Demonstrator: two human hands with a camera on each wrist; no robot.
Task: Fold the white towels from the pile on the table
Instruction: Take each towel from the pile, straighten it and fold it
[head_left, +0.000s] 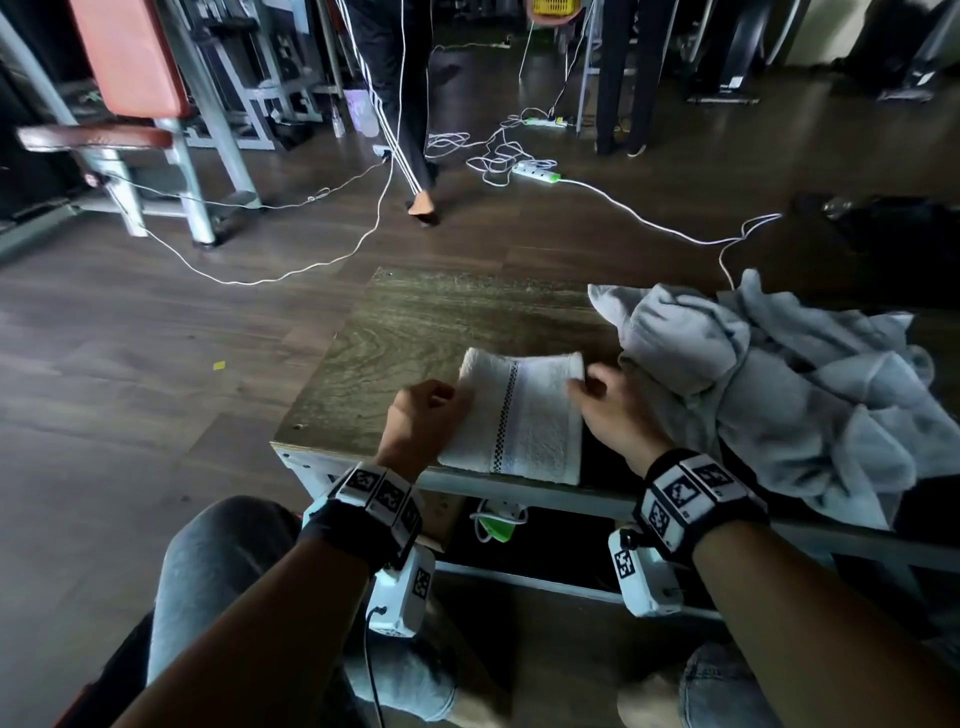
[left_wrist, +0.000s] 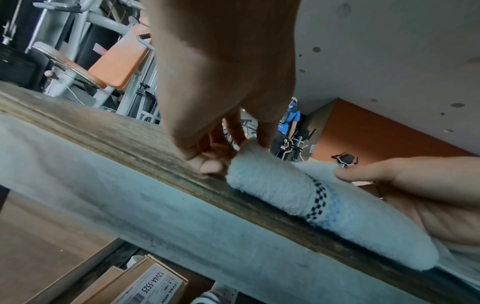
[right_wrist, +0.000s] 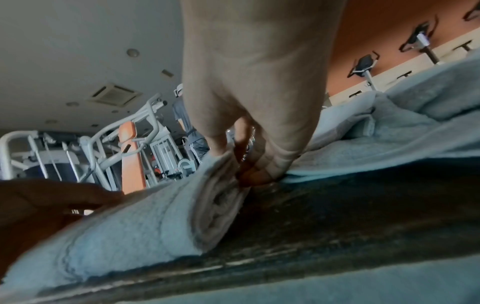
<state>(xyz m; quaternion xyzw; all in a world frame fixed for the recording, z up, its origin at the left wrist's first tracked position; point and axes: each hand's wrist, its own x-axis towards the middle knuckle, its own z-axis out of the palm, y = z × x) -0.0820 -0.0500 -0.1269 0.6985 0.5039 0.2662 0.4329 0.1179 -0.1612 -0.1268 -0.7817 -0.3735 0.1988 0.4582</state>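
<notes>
The pile (head_left: 779, 384) runs off the head view's right edge (lower folds unseen).

**Readable markings**

Cardboard box (left_wrist: 145, 286), at 7 o'clock in the left wrist view, under the table: white label printed "12V4A-5525", seen upside down, with a barcode beside it. Smaller print on the label is too fine to read.

orange-padded gym bench (head_left: 124, 57), white cables (head_left: 498, 156) on the floor, cardboard box (left_wrist: 145, 286) under the table
</notes>
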